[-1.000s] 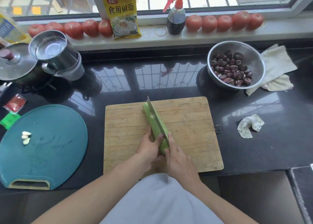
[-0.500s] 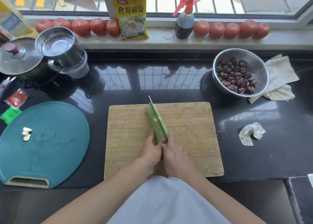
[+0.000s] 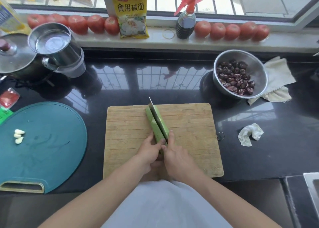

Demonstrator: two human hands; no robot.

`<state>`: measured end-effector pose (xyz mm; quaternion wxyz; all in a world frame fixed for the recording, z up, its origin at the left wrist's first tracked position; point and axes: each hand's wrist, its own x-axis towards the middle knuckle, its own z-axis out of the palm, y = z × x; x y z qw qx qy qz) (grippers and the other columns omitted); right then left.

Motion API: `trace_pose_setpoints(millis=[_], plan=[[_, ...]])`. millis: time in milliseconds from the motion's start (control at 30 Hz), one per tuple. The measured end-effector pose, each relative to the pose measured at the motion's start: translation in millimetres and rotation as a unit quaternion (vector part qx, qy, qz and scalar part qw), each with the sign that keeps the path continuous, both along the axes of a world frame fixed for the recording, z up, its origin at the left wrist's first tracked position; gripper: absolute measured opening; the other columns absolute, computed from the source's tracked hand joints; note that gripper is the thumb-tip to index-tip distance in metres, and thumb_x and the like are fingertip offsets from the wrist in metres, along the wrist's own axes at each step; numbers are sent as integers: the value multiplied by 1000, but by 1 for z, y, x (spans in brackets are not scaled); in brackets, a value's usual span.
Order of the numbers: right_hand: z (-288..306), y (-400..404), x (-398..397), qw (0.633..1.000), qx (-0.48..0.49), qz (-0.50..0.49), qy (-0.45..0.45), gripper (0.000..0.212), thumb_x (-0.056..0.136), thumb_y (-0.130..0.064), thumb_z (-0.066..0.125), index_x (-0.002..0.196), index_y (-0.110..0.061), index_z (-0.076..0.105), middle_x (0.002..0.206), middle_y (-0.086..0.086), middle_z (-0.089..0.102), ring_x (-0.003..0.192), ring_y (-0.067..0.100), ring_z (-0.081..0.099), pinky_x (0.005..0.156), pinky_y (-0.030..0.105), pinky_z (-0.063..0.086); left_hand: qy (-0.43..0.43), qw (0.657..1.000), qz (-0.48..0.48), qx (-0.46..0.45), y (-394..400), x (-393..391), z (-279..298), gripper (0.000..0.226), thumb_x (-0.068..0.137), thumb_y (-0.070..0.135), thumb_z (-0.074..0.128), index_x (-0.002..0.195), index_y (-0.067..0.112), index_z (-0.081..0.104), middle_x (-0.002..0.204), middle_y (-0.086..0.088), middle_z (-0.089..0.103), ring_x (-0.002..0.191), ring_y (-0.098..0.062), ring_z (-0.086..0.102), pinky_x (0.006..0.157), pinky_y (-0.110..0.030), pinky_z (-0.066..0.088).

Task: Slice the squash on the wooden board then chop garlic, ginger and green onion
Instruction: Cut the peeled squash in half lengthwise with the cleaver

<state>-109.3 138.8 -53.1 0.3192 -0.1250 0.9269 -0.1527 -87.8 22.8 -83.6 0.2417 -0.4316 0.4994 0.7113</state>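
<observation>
A long green squash lies lengthwise on the wooden board. A knife blade sits in it along its length, tip pointing away from me. My left hand grips the squash's near end from the left. My right hand holds the knife handle, forefinger stretched along the blade's right side; the handle is hidden under the hand. Three peeled garlic cloves lie on the round teal board at the left.
A steel bowl of dark dried dates stands back right on a cloth. A crumpled white wad lies right of the board. A steel cup and pot lid are back left. Tomatoes, a yellow packet and a spray bottle line the sill.
The blade has sunk deeper along the squash, and the two halves have parted a little. Both hands keep their grip near the squash's near end.
</observation>
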Motion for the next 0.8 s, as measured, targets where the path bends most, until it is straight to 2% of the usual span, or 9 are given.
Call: trace_pose_setpoints(millis=[67,167,267,367,467,600,733,800], plan=[[1,3,-3,1000,14,-11,5,63,103,-46,23,152,-26,-9,108,13,64,99,41,60,76,47,42,5,1000,-1,7,1,-2,0,40,102,29,61,130,56,54,106,0,78,84,-25,75,71,-45,63],[3,5,-3,1000,21,-15,16,63,103,-48,21,153,-27,-10,110,13,63,100,41,60,72,45,37,16,1000,12,-15,5,-6,1,37,100,24,64,125,51,59,111,5,76,94,-29,75,71,-49,63],[5,5,-1,1000,22,-2,22,65,103,-46,23,153,-25,-13,110,13,63,99,39,60,71,45,38,22,999,24,-34,6,-6,2,39,99,20,66,113,56,60,113,6,75,94,-30,75,70,-51,63],[10,9,2,999,13,21,24,66,104,-43,25,153,-27,-16,105,12,65,95,38,61,71,43,40,26,998,30,-43,7,-5,6,47,98,20,68,125,56,55,117,7,73,92,-30,75,69,-53,63],[18,21,12,999,6,46,22,68,104,-41,27,152,-27,-20,97,10,66,86,36,62,65,40,39,25,998,41,-42,8,-6,11,59,97,21,69,138,57,46,122,8,69,93,-32,75,63,-47,63],[28,46,26,997,4,75,10,68,103,-43,29,152,-28,-17,94,8,65,82,34,62,62,39,35,24,998,49,-28,6,-4,9,60,97,24,69,144,52,44,127,7,67,96,-33,74,66,-49,63],[29,81,47,997,24,56,-46,66,101,-45,33,151,-36,-10,113,8,62,97,37,60,75,44,44,26,997,67,-2,6,-4,6,64,97,21,69,147,50,41,132,4,65,105,-35,71,71,-56,62],[23,93,55,996,31,39,-67,63,99,-43,36,148,-39,-5,110,7,64,93,41,60,76,46,46,29,997,71,2,7,-5,5,65,98,20,68,148,50,40,132,7,64,106,-34,70,71,-57,62]])
